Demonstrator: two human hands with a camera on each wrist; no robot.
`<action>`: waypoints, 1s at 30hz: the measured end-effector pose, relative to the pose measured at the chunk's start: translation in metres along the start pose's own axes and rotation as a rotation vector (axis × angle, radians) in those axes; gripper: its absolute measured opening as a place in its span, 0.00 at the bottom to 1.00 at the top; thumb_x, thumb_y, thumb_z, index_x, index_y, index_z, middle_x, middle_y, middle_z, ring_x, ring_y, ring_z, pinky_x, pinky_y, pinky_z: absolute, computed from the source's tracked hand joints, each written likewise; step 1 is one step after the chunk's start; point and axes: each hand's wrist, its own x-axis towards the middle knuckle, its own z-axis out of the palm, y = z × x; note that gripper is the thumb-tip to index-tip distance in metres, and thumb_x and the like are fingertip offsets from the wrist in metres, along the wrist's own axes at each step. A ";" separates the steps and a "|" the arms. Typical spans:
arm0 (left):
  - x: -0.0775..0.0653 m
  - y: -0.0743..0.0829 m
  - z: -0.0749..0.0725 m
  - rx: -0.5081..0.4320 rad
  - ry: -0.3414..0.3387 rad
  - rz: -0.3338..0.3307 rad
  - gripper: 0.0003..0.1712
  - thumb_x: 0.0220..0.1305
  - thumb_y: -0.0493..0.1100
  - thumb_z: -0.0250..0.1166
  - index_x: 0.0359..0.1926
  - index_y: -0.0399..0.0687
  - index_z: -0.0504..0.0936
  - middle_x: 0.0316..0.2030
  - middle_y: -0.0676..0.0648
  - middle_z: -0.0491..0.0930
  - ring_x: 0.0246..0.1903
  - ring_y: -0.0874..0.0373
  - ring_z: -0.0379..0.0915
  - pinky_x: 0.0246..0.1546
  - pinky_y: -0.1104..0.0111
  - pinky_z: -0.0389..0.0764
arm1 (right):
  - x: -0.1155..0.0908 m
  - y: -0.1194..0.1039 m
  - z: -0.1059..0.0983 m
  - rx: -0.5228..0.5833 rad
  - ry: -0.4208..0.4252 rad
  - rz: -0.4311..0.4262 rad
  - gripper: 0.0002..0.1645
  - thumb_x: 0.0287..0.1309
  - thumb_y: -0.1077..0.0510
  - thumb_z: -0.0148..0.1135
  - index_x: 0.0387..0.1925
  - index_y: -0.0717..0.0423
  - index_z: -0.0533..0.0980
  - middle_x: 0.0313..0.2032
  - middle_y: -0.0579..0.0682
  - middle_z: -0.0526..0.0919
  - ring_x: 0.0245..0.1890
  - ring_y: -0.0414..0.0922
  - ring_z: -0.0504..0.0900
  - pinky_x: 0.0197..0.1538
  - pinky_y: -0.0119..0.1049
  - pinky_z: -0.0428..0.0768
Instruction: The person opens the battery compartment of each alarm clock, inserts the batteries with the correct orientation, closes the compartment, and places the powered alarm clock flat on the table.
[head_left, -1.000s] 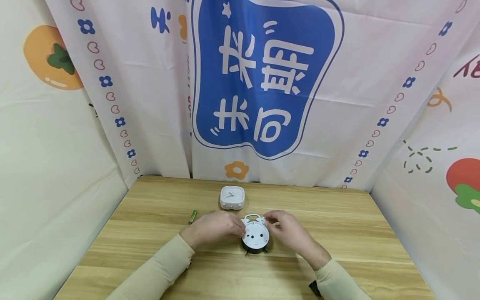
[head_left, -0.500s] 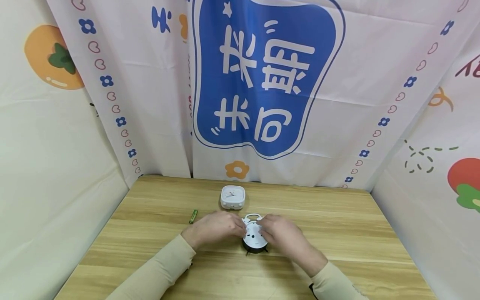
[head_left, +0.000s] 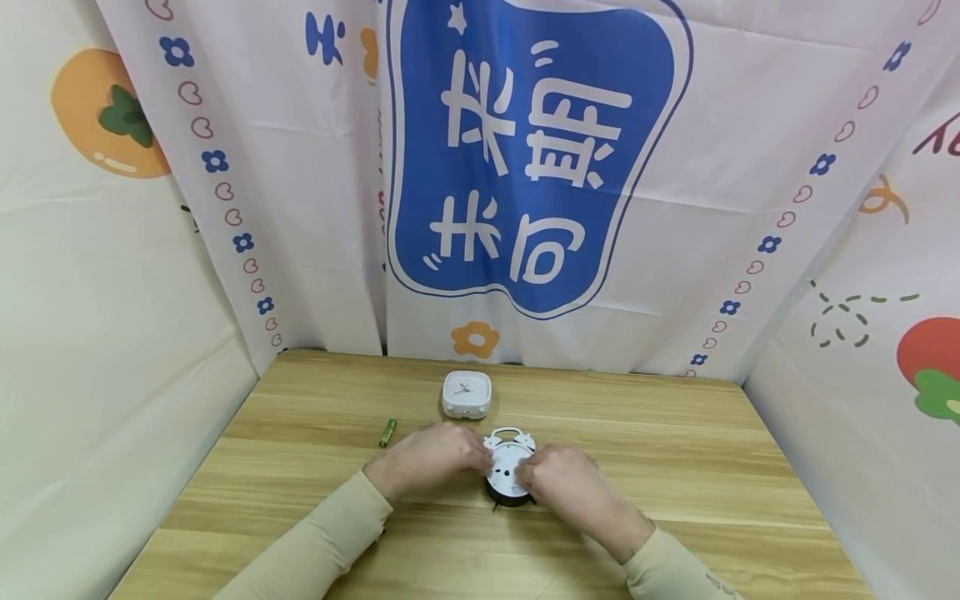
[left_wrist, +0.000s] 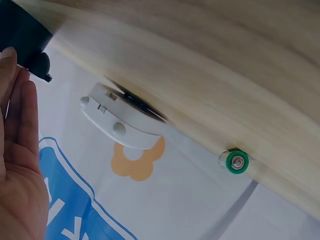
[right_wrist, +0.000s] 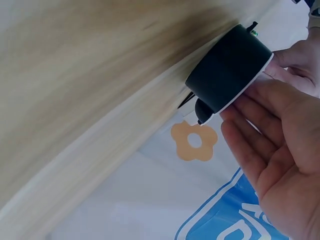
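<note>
A twin-bell alarm clock (head_left: 504, 482) with a black body lies face down on the table, its white back up and its bells and handle toward the far edge. My left hand (head_left: 442, 454) grips the clock's left rim; in the left wrist view, the thumb and fingers meet the dark body (left_wrist: 22, 32). My right hand (head_left: 573, 492) has its thumb and fingertips together on the right part of the back, over one black knob, which they hide. The other knob shows beside them. In the right wrist view, the remaining fingers (right_wrist: 245, 145) curve loosely below the clock.
Behind the twin-bell clock, a white square alarm clock (head_left: 467, 395) lies with its dial up. A green battery (head_left: 387, 433) lies left of it, beyond my left hand. The wooden table (head_left: 675, 442) ends at printed cloth walls at the back and sides.
My right hand has moved from beside the clock's right bell onto its back, then nearer along it to the right knob. The left hand keeps its place on the clock.
</note>
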 end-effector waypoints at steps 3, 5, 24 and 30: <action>-0.001 0.000 0.000 -0.044 0.015 -0.021 0.11 0.77 0.42 0.76 0.55 0.55 0.98 0.54 0.57 0.98 0.58 0.63 0.95 0.71 0.69 0.91 | -0.001 -0.002 0.000 -0.066 -0.003 -0.046 0.17 0.58 0.63 0.84 0.28 0.39 0.85 0.31 0.36 0.91 0.28 0.36 0.84 0.29 0.30 0.84; -0.001 0.001 0.001 -0.049 0.020 -0.028 0.10 0.77 0.42 0.76 0.55 0.55 0.98 0.54 0.57 0.98 0.58 0.62 0.95 0.71 0.69 0.91 | -0.001 -0.003 0.001 -0.100 -0.001 -0.064 0.13 0.59 0.62 0.85 0.31 0.40 0.89 0.35 0.37 0.94 0.31 0.37 0.87 0.32 0.30 0.87; 0.001 0.002 0.001 -0.063 0.012 -0.056 0.09 0.77 0.41 0.78 0.53 0.55 0.99 0.53 0.58 0.99 0.57 0.64 0.95 0.69 0.70 0.91 | 0.004 -0.002 0.002 -0.070 -0.016 -0.056 0.14 0.55 0.65 0.85 0.31 0.43 0.89 0.29 0.39 0.91 0.28 0.38 0.86 0.30 0.32 0.88; 0.001 0.001 0.001 -0.072 0.021 -0.051 0.08 0.77 0.42 0.78 0.52 0.55 0.99 0.51 0.58 0.99 0.56 0.65 0.95 0.67 0.72 0.92 | 0.004 0.000 0.001 -0.067 -0.027 -0.055 0.13 0.55 0.65 0.86 0.31 0.43 0.90 0.29 0.39 0.91 0.28 0.38 0.86 0.29 0.31 0.87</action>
